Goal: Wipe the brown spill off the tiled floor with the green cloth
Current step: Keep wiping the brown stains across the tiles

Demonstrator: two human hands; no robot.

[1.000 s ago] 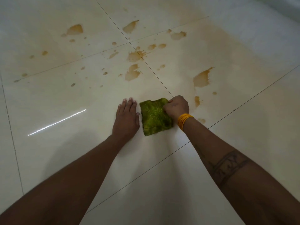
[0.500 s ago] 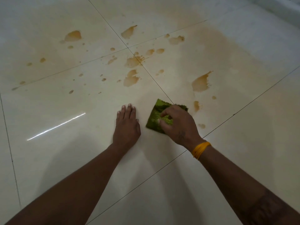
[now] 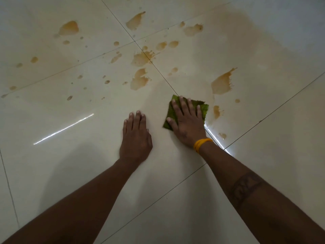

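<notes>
Right hand (image 3: pixel 186 124) flat on green cloth (image 3: pixel 204 108), left hand (image 3: pixel 136 136) flat on tiled floor (image 3: pixel 70 164), brown spill (image 3: pixel 222 83) beyond

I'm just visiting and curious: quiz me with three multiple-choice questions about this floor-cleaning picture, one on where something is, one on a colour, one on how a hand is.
1. Where is the green cloth?
A. under the right hand
B. under the left hand
C. lying apart from both hands

2. What colour is the wristband?
A. blue
B. orange-yellow
C. white

3. How is the left hand?
A. curled round the cloth
B. raised in the air
C. flat on the tiled floor

Answers:
1 A: the right hand's straight fingers press on the cloth.
2 B: an orange-yellow band circles the right wrist.
3 C: its palm rests on bare tile, beside the cloth.
</notes>
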